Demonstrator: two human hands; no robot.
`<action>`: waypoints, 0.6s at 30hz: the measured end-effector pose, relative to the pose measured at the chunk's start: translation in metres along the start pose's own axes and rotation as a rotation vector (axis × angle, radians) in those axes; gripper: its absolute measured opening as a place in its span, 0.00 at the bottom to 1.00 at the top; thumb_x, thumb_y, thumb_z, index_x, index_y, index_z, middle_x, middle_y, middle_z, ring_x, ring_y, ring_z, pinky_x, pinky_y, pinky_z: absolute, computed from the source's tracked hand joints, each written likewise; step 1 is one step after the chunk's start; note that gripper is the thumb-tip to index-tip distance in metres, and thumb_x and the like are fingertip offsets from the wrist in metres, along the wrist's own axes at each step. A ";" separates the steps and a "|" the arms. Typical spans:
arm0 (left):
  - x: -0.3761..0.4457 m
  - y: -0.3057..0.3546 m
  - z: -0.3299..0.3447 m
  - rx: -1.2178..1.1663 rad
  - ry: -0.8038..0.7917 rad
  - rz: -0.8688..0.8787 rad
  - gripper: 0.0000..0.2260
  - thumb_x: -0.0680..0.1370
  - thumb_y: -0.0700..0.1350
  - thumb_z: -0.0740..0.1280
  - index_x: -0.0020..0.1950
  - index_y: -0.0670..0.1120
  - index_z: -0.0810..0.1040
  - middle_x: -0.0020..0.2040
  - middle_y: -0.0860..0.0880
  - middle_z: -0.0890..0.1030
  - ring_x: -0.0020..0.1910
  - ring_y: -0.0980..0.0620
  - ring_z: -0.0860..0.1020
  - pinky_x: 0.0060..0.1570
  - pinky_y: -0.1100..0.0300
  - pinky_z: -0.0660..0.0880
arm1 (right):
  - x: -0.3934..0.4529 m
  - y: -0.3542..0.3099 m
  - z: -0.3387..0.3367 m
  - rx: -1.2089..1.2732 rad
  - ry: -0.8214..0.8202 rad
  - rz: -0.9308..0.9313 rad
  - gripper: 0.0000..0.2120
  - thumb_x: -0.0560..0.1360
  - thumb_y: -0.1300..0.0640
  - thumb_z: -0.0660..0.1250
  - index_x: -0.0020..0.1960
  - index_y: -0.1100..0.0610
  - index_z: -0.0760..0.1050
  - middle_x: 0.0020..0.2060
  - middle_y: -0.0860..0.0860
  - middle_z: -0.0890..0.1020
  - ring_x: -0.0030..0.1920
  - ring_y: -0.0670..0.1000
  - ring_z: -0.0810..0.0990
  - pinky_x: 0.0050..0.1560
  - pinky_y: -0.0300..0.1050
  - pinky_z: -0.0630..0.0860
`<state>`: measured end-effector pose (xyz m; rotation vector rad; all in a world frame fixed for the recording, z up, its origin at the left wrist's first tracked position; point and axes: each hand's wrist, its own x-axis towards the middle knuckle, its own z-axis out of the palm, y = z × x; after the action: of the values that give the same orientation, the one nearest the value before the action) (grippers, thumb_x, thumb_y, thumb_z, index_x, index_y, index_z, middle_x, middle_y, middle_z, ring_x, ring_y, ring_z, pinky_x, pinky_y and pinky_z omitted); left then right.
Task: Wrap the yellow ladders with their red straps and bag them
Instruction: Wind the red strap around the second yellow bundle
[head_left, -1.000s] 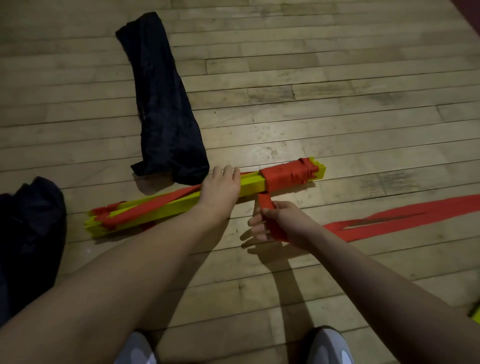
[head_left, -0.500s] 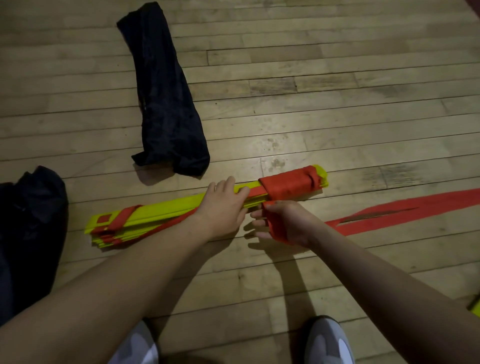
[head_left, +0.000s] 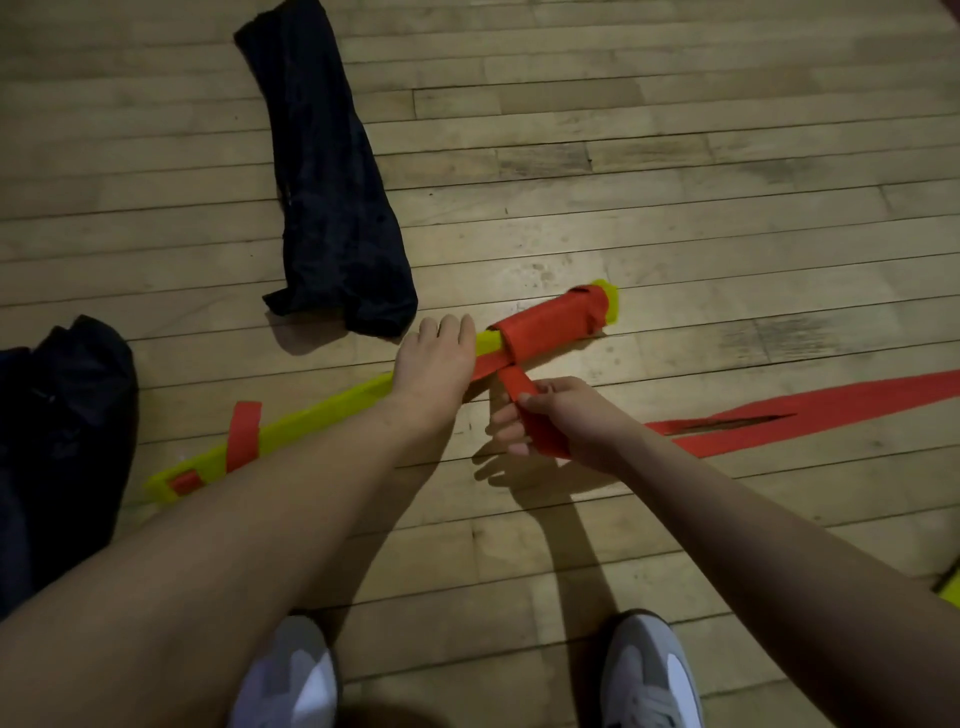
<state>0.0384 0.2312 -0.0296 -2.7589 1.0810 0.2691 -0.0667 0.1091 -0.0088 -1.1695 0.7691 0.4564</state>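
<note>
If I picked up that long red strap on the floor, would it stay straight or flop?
It would probably flop. The red strap lies flat and thin on the wooden floor and bends easily where the right hand holds it. It likely feels light, since it wraps snugly round the yellow ladder bundle near the left hand.

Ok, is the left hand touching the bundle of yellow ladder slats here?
Touching. The head view shows the left hand lying on top of the bundle of yellow ladder slats, fingers draped over its far edge, no gap visible.
</note>
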 end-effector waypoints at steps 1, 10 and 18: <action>-0.001 -0.003 0.002 0.038 0.012 0.009 0.26 0.78 0.42 0.65 0.73 0.41 0.59 0.64 0.43 0.70 0.61 0.43 0.70 0.56 0.54 0.69 | 0.001 -0.003 0.002 -0.014 -0.011 -0.006 0.10 0.82 0.64 0.54 0.52 0.63 0.73 0.42 0.58 0.82 0.39 0.53 0.83 0.43 0.50 0.80; -0.028 -0.011 0.013 -0.114 -0.068 0.042 0.31 0.79 0.52 0.62 0.78 0.46 0.51 0.71 0.39 0.59 0.69 0.40 0.61 0.68 0.49 0.60 | 0.015 -0.007 0.015 -0.058 0.049 -0.019 0.09 0.81 0.65 0.55 0.51 0.63 0.73 0.35 0.57 0.81 0.32 0.52 0.80 0.36 0.46 0.78; -0.015 -0.006 0.011 -0.076 -0.108 0.050 0.34 0.77 0.39 0.63 0.77 0.50 0.48 0.63 0.43 0.71 0.60 0.42 0.73 0.43 0.54 0.68 | 0.010 -0.002 0.009 -0.146 0.150 -0.079 0.10 0.81 0.65 0.57 0.43 0.62 0.73 0.28 0.55 0.76 0.24 0.51 0.72 0.25 0.40 0.71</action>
<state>0.0305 0.2475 -0.0364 -2.7488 1.1361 0.4699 -0.0561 0.1164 -0.0128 -1.3778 0.8261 0.3669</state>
